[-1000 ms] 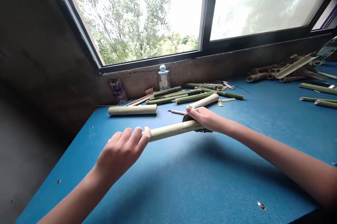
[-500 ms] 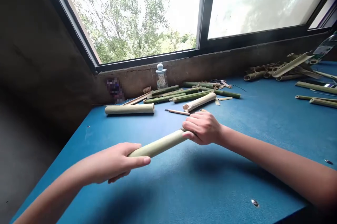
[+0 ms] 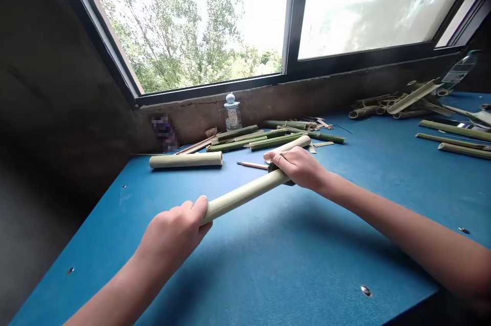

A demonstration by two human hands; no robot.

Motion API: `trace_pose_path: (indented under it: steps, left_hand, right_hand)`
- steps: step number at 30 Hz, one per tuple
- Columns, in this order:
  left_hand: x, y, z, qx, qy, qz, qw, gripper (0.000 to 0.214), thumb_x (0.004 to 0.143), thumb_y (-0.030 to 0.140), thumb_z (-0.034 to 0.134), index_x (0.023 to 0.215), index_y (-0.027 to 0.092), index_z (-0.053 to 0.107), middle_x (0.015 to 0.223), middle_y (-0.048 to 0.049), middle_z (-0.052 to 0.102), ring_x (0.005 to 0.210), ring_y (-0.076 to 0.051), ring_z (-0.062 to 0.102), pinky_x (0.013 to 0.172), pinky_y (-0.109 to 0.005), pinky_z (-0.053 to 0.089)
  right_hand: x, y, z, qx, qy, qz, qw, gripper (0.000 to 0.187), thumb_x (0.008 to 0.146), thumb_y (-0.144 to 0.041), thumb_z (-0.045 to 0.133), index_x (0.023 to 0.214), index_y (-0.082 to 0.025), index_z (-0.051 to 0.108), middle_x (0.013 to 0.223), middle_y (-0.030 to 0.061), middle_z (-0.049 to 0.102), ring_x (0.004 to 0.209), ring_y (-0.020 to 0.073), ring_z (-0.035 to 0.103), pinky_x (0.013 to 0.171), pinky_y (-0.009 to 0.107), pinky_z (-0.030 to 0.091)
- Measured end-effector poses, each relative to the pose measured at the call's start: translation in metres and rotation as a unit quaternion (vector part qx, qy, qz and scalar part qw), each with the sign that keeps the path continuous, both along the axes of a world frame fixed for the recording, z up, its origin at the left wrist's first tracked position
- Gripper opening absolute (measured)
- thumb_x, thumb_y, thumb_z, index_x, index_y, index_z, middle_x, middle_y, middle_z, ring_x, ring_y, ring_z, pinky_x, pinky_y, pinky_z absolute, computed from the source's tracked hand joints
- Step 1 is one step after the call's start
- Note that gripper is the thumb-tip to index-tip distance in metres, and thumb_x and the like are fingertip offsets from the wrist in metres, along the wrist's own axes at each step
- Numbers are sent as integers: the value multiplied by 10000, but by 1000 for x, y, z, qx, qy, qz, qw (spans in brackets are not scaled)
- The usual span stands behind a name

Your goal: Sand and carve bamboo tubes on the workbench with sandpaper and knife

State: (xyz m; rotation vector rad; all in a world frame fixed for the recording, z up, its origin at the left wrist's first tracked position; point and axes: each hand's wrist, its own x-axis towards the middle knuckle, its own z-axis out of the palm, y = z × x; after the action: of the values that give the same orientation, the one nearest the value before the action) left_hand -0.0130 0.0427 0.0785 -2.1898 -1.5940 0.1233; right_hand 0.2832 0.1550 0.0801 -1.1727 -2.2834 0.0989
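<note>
The left hand (image 3: 172, 236) grips the near end of a pale green bamboo tube (image 3: 245, 197), held above the blue table (image 3: 268, 264); the right hand (image 3: 298, 167) closes around its far end, a small dark object (image 3: 276, 166) at the fingers.

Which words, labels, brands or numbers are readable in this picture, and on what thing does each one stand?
Nothing can be read in this view.
Label on the glass jar: too small to read.
Label on the plastic bottle at the far right: too blurred to read.
Pixelated patch left of the jar: blurred out, unreadable.
</note>
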Motion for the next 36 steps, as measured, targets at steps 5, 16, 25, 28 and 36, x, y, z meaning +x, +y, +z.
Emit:
trace_pose_path:
  steps: [5,16,25,28,36]
  left_hand:
    - [1,4,27,-261,-226,84,935,201,905,388,473,800,225,522,643,21,557,560,-159,527,494,-263,247]
    - [-25,20,17,-189,-227,16,955,211,937,414,509,963,220,585,761,-15,606,635,-180,556,546,-294,356]
    - [-17,7,-10,89,20,-30,995,163,940,267,472,881,214,614,643,-15,578,551,-182,527,507,-321,220]
    - [-9,7,2,-153,-123,87,977,121,864,319,511,801,223,549,666,-10,600,576,-181,542,507,-293,223]
    - [-34,13,33,-627,-424,86,647,430,783,606,673,819,226,476,559,58,493,452,-107,381,405,-221,295]
  right_hand:
    - [3,-3,-8,135,-7,53,989,579,1024,-406,308,688,-153,706,574,55,655,516,153,543,532,300,288]
    - [7,1,2,72,-32,-1,997,511,1011,-424,371,737,-174,723,660,56,713,599,178,629,578,297,359]
    - [5,13,-10,27,0,-79,996,627,999,-474,359,520,-163,616,486,57,597,476,157,545,501,295,291]
    - [5,6,-11,92,9,-69,993,576,972,-471,368,619,-151,692,568,85,665,548,185,595,553,303,321]
    - [13,-9,-3,345,-24,123,930,419,963,-371,464,643,-188,664,553,28,672,509,141,585,566,287,360]
